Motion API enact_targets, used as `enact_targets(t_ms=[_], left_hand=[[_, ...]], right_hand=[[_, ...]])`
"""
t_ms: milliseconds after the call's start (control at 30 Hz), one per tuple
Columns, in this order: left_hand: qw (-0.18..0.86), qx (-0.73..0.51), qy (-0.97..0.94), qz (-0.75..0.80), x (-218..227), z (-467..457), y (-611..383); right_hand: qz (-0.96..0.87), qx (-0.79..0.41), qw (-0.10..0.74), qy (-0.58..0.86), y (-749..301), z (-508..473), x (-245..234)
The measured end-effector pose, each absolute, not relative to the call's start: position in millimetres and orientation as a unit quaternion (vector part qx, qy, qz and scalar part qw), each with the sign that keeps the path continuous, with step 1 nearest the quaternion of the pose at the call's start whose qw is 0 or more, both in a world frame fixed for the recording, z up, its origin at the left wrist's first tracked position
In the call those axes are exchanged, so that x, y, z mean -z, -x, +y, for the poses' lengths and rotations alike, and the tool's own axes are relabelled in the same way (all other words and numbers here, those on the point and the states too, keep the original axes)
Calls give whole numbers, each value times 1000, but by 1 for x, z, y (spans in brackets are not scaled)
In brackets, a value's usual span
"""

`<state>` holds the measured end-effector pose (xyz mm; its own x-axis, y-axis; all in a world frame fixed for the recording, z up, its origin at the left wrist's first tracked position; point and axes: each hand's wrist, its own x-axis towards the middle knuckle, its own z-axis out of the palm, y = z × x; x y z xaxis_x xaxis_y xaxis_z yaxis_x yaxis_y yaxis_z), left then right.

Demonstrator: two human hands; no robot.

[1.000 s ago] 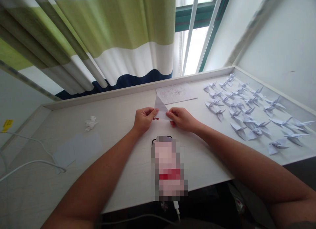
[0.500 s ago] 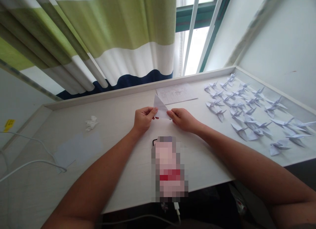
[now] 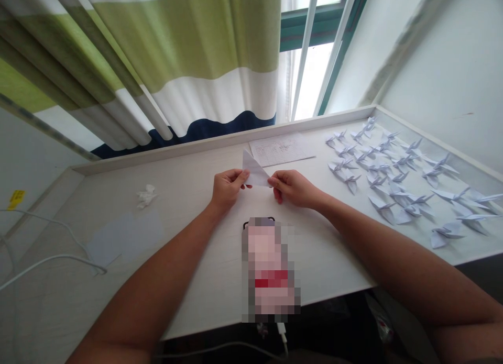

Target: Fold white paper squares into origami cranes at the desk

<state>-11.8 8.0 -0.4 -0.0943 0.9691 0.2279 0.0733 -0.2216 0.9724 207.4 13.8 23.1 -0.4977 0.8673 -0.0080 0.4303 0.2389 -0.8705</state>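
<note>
A white folded paper triangle [image 3: 254,171] is held just above the white desk [image 3: 188,207], its point tilted up and away from me. My left hand [image 3: 227,188] pinches its left corner between thumb and fingers. My right hand [image 3: 293,188] pinches its right corner. Both hands are closed on the paper, side by side at the middle of the desk.
Several folded paper cranes [image 3: 389,180] lie in rows on the right. A printed sheet [image 3: 281,148] lies behind the hands, a phone [image 3: 271,269] with a cable near the front edge, a crumpled scrap [image 3: 146,195] and flat sheets [image 3: 123,237] on the left. Curtain and window stand behind.
Both hands have lifted the paper triangle slightly off the desk and tilted it; its tip now sits a little further left. The arms have barely shifted.
</note>
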Motion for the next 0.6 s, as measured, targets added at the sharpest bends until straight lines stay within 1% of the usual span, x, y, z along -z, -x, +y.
enact_targets(t_ms=[100,267,367,433,467,533,600], left_hand=[[399,-565,-542,478,0,8,12],[402,-575,-531,475,1,7,10],[414,-579,-525,467,3,9,10],[435,-582,-512,457,5,11,11],[447,-587,-500,452,5,12,11],[464,-598,-477,446,6,14,12],[468,-606,-467,443,5,15,11]], right_hand=[[-754,-408,248,452,-207,15,-25],[-788,-318,247,466,-208,17,-25],[-785,-304,257,474,-210,20,-23],[-755,-339,288,481,-211,22,-20],[-729,-378,311,480,-212,24,-18],[-662,-488,345,452,-213,26,-16],[-609,-582,350,410,-214,28,-16]])
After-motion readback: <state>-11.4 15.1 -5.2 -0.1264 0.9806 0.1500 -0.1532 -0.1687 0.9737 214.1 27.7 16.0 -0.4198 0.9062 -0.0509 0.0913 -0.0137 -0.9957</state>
